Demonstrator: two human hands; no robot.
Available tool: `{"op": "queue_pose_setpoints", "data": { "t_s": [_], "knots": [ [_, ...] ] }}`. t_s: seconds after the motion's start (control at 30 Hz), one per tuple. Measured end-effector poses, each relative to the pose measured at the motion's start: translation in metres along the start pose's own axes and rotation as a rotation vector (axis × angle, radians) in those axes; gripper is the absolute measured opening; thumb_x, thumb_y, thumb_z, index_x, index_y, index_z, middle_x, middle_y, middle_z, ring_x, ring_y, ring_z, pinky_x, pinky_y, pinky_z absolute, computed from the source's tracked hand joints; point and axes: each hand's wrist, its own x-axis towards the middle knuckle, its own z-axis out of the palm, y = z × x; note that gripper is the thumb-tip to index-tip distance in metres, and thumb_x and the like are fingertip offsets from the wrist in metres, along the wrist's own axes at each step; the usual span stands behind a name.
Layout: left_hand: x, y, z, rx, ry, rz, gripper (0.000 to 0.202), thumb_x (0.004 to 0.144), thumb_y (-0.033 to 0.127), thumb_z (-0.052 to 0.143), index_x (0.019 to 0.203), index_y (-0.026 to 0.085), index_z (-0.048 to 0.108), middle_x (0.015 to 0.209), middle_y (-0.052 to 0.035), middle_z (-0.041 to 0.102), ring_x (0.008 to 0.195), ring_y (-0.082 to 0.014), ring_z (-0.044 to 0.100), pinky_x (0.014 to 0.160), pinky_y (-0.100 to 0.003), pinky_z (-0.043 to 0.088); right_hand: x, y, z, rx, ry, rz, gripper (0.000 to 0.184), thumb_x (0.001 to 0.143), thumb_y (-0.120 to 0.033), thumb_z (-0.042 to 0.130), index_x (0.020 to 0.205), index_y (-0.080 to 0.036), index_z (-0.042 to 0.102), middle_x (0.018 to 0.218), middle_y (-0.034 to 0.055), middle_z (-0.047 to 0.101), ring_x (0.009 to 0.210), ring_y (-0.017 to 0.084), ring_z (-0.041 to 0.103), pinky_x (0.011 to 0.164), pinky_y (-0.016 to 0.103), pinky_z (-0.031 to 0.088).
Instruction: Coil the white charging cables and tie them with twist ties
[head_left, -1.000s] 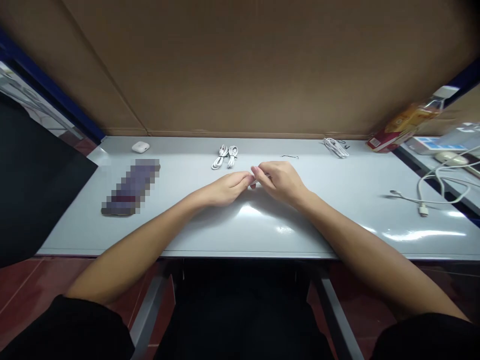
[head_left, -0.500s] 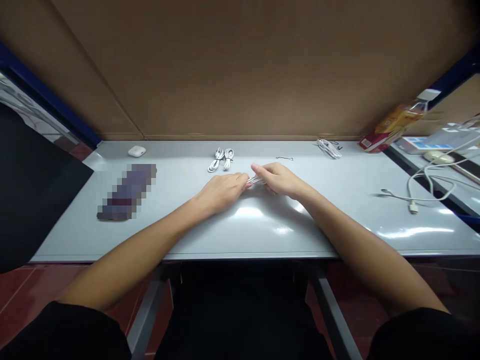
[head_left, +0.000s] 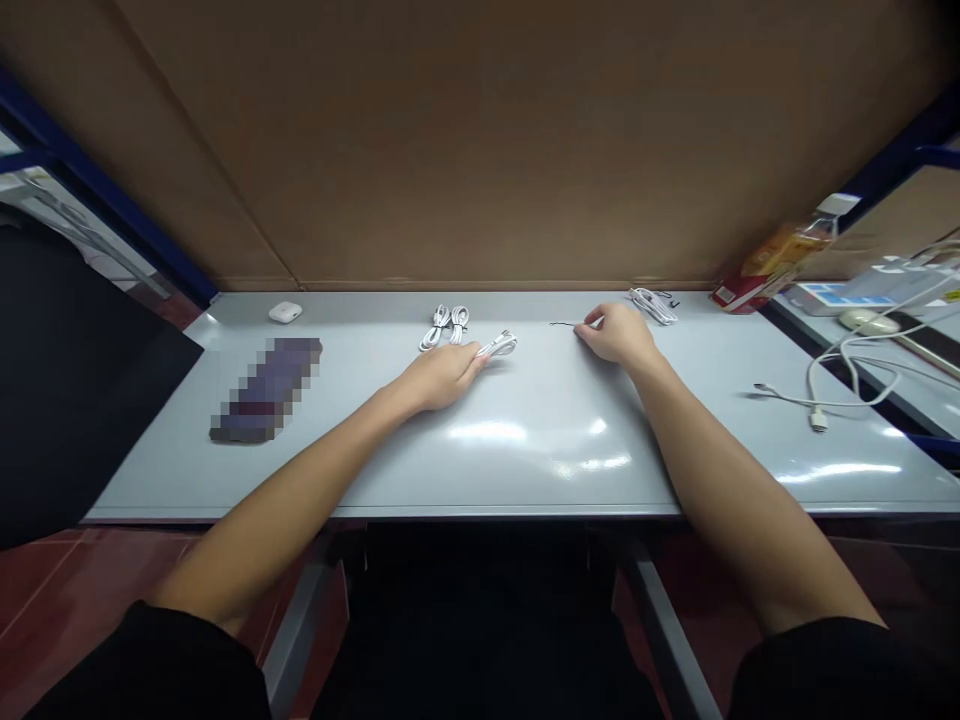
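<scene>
My left hand [head_left: 442, 376] is at the middle of the grey table top [head_left: 172, 470], its fingertips against a small coiled white cable [head_left: 498, 345] that runs out past them. My right hand [head_left: 619, 335] lies farther right, its curled fingers on the end of a thin black wire [head_left: 562, 323]. Whether that hand grips the wire is hard to see. Behind my left hand, two bundled white cables [head_left: 446, 328] lie apart from it. Another bundled white cable [head_left: 652, 306] lies just beyond my right hand, not touching it.
A white earbud case [head_left: 285, 312] and a pixelated, blurred object [head_left: 266, 390] lie on the left of the table. A loose white cable [head_left: 817, 395] lies on the right. A cardboard wall [head_left: 480, 150] stands behind, and a bottle [head_left: 780, 262] leans at the far right corner.
My hands have come apart. The right hand has moved right to the thin black wire, and the left hand has drawn back leftward with the small white coil at its fingertips.
</scene>
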Motion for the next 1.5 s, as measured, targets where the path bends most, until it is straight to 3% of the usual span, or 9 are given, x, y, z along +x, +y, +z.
{"op": "queue_pose_setpoints", "data": {
  "t_s": [0.17,0.43,0.63,0.83,0.93,1.1,1.3,1.4,1.5],
  "knots": [
    [0.008,-0.001,-0.003,-0.045,-0.066,-0.023,0.043,0.101,0.058,0.039,0.078,0.023,0.049,0.078,-0.0057,0.061,0.071,-0.0244,0.053,0.076,-0.035,0.040,-0.003,-0.006,0.002,0.061,-0.036,-0.092,0.014,0.080,-0.015,0.069,0.073,-0.023,0.060,0.090,0.0112,0.071,0.079,0.026,0.060,0.067,0.039,0.043],
    [0.016,0.013,0.002,-0.059,-0.002,-0.149,0.041,0.100,0.054,0.042,0.076,0.022,0.052,0.091,-0.0112,0.070,0.090,-0.0322,0.062,0.088,-0.042,0.045,-0.044,-0.055,0.022,0.422,0.124,-0.407,0.012,0.081,-0.027,0.064,0.075,-0.025,0.054,0.078,0.0027,0.070,0.071,0.020,0.063,0.069,0.034,0.050],
    [0.012,0.014,0.008,-0.109,0.045,-0.144,0.038,0.103,0.047,0.033,0.079,0.023,0.049,0.093,-0.0084,0.068,0.087,-0.0276,0.060,0.085,-0.039,0.044,-0.070,-0.076,0.053,0.325,0.039,-0.634,0.016,0.082,-0.027,0.058,0.072,-0.026,0.046,0.070,0.0013,0.065,0.064,0.018,0.056,0.064,0.032,0.044],
    [0.017,0.009,0.012,-0.439,0.144,-0.081,0.050,0.107,0.049,0.025,0.080,0.021,0.056,0.084,-0.0052,0.062,0.085,-0.0226,0.056,0.081,-0.034,0.044,-0.080,-0.080,0.061,0.288,0.076,-0.674,0.018,0.083,-0.026,0.061,0.071,-0.026,0.048,0.073,0.0037,0.066,0.066,0.020,0.058,0.068,0.034,0.042],
    [0.017,0.003,0.010,-0.640,0.095,-0.010,0.053,0.105,0.060,0.034,0.078,0.020,0.056,0.073,-0.0022,0.051,0.070,-0.0176,0.047,0.067,-0.030,0.040,-0.082,-0.081,0.055,0.460,0.038,-0.605,0.021,0.086,-0.034,0.066,0.072,-0.025,0.053,0.073,0.0024,0.066,0.065,0.019,0.057,0.066,0.034,0.044],
    [0.009,-0.002,-0.004,-0.882,-0.094,0.025,0.052,0.099,0.070,0.046,0.081,0.021,0.052,0.066,0.0034,0.027,0.055,-0.0124,0.023,0.051,-0.029,0.020,-0.073,-0.075,0.039,0.770,-0.249,-0.472,0.039,0.080,-0.055,0.080,0.077,-0.024,0.057,0.075,-0.0007,0.064,0.067,0.016,0.057,0.063,0.030,0.047],
    [0.000,0.007,-0.011,-0.916,-0.334,0.094,0.058,0.094,0.074,0.054,0.071,0.021,0.047,0.064,0.0035,0.026,0.055,-0.0116,0.021,0.053,-0.031,0.019,-0.073,-0.073,0.021,0.746,-0.401,-0.731,0.061,0.076,-0.045,0.086,0.130,-0.027,0.064,0.127,0.0087,0.070,0.106,0.025,0.068,0.087,0.038,0.056],
    [-0.003,0.014,-0.011,-0.906,-0.356,0.057,0.052,0.095,0.072,0.055,0.078,0.022,0.054,0.064,0.0032,0.029,0.056,-0.0126,0.025,0.054,-0.031,0.022,-0.077,-0.076,0.016,0.655,-0.371,-0.860,0.043,0.081,-0.040,0.083,0.120,-0.028,0.071,0.128,0.0081,0.071,0.117,0.028,0.065,0.100,0.044,0.053],
    [-0.004,0.015,-0.011,-0.910,-0.306,0.046,0.051,0.095,0.071,0.054,0.079,0.022,0.055,0.064,0.0027,0.031,0.056,-0.0131,0.027,0.054,-0.031,0.025,-0.077,-0.076,0.017,0.683,-0.351,-0.834,0.036,0.081,-0.037,0.082,0.114,-0.026,0.073,0.119,0.0065,0.074,0.106,0.026,0.069,0.093,0.041,0.055]
  ]
}}
